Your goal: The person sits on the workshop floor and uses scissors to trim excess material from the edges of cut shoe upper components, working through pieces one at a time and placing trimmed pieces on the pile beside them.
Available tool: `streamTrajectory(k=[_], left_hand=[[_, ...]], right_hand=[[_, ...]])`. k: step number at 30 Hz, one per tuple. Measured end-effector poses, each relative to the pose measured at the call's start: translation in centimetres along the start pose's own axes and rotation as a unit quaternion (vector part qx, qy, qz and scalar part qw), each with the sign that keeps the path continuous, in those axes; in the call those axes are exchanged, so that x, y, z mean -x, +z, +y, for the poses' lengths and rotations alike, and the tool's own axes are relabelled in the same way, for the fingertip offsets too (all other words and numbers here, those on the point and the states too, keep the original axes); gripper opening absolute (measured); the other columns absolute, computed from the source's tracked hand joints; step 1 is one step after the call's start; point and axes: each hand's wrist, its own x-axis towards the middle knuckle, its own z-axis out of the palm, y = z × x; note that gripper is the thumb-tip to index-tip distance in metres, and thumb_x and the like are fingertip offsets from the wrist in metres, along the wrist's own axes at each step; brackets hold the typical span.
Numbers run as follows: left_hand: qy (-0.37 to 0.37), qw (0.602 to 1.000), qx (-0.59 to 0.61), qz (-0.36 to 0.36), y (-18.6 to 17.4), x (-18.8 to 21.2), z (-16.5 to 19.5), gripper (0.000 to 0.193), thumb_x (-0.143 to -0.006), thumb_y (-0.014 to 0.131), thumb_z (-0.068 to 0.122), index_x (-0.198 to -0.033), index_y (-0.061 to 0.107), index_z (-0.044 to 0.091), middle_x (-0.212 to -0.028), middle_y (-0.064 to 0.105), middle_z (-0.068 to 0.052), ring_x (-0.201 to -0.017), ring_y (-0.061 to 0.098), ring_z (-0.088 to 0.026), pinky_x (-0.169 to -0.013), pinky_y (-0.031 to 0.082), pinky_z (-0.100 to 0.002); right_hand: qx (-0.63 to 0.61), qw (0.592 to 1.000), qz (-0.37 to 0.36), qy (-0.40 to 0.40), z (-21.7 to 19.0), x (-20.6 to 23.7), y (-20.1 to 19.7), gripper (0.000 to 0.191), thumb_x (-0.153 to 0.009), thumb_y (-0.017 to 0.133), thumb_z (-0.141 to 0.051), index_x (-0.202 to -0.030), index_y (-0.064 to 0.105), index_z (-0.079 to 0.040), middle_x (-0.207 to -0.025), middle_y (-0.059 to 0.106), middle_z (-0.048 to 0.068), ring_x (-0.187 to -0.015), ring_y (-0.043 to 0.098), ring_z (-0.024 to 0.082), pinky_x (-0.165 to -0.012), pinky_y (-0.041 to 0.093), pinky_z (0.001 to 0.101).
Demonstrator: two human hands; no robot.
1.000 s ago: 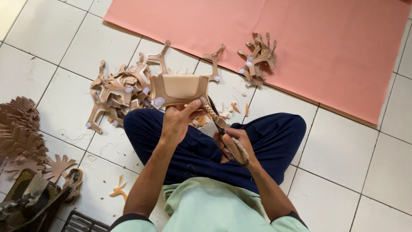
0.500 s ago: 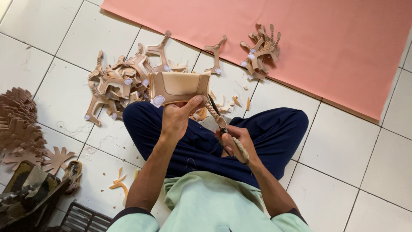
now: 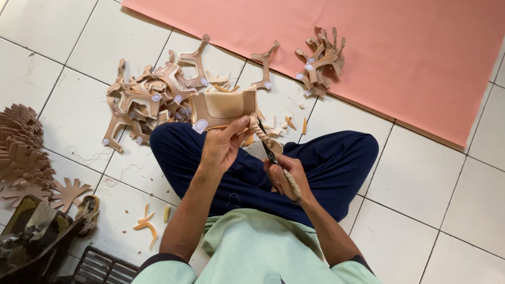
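Left hand (image 3: 221, 150) pinches the tan, tabbed leather-like cut piece (image 3: 218, 108) above the crossed legs; right hand (image 3: 286, 176) is closed on rope-wrapped scissors (image 3: 269, 150), blades at its right edge. Trimming seems underway; steady turning is needed.

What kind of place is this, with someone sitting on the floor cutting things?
Probably a small home workshop for handmade leather or footwear parts. A person sits on a white tiled floor, the right hand working scissors on a tan piece held by the left hand, beside a pile of cut pieces.
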Motion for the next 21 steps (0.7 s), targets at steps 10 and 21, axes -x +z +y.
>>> streamTrajectory(k=[10,21], left_hand=[[-0.070,0.994,0.086,-0.002,0.1,0.7,-4.0,0.015,-0.098,0.068,0.002,-0.112,0.068,-0.006,-0.100,0.074,-0.011,-0.089,0.073,-0.018,-0.081,0.061,-0.027],[-0.032,0.999,-0.022,-0.019,1.0,-0.1,1.2,0.023,-0.093,0.053,0.003,-0.106,0.064,-0.012,-0.096,0.072,-0.020,-0.084,0.075,-0.027,-0.072,0.064,-0.035]], right_hand=[[-0.064,0.995,0.017,-0.077,-0.6,-1.7,0.7,0.064,-0.101,0.057,-0.062,-0.107,0.061,0.002,-0.070,0.053,-0.003,-0.053,0.043,0.003,-0.045,0.031,0.0190],[-0.035,0.997,-0.031,-0.063,-0.3,-0.8,-1.5,0.062,-0.103,0.056,-0.061,-0.107,0.062,0.001,-0.076,0.056,-0.002,-0.058,0.052,0.005,-0.050,0.041,0.0205]])
